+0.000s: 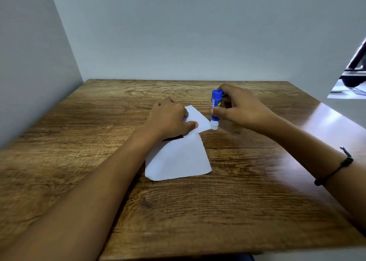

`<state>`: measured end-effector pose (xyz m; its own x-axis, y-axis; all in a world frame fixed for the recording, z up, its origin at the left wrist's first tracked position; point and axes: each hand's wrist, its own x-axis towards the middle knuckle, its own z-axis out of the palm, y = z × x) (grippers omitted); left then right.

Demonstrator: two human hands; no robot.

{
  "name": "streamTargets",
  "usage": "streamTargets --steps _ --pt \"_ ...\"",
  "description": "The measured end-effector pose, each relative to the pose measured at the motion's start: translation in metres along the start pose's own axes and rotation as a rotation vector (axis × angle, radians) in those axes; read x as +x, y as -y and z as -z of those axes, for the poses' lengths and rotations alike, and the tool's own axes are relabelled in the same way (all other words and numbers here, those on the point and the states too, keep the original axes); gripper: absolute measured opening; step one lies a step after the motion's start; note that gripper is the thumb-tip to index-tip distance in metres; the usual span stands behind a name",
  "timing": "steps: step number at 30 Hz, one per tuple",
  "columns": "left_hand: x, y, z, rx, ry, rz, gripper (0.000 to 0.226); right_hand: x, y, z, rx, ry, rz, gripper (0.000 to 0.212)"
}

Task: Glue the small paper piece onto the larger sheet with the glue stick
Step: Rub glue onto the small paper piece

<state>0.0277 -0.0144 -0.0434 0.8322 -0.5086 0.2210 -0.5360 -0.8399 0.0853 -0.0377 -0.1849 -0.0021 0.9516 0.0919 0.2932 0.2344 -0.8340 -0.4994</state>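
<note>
A small white paper piece lies on the wooden table, partly under my left hand, whose fingers and thumb press it flat. My right hand grips a blue glue stick held upright, its white tip touching the right corner of the small piece. The larger white sheet lies just in front of the small piece, its left side hidden under my left forearm. A dark strip shows between the two papers below my left hand.
Grey walls stand close behind the table and along its left side. At the far right, beyond the wall's edge, dark equipment is visible. A black cord bracelet sits on my right forearm.
</note>
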Motion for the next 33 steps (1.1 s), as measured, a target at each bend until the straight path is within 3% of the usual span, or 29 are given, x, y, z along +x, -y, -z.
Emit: streamTargets --steps 4,8,10,12,16,23,26,28,33 --pt "-0.002 -0.003 0.0 0.015 -0.036 0.045 0.048 -0.003 0.0 0.004 0.084 -0.063 -0.015 0.03" --pt "-0.004 -0.008 -0.001 0.127 -0.122 0.095 0.054 0.0 0.0 0.016 0.404 -0.211 -0.086 0.03" --pt "-0.008 -0.006 0.002 0.029 -0.144 0.061 0.058 0.002 -0.001 0.018 0.482 -0.239 -0.144 0.029" --pt "-0.01 -0.002 0.007 -0.068 -0.077 -0.009 0.054 0.003 -0.003 0.017 0.548 -0.237 -0.191 0.03" --pt "-0.011 0.0 0.01 -0.012 0.038 -0.043 0.045 0.004 -0.006 0.013 0.705 -0.234 -0.275 0.027" --pt "-0.012 -0.005 0.013 0.229 -0.073 0.047 0.061 -0.004 -0.01 0.018 0.579 -0.27 -0.236 0.024" --pt "-0.013 -0.007 0.011 0.177 -0.093 -0.004 0.058 -0.013 -0.013 0.022 0.641 -0.241 -0.232 0.014" --pt "-0.013 -0.007 0.008 0.085 -0.069 -0.079 0.051 -0.02 -0.017 0.021 0.55 -0.211 -0.206 0.021" --pt "-0.007 -0.007 0.006 0.042 -0.026 -0.112 0.045 -0.03 -0.025 0.016 0.355 -0.164 -0.217 0.012"
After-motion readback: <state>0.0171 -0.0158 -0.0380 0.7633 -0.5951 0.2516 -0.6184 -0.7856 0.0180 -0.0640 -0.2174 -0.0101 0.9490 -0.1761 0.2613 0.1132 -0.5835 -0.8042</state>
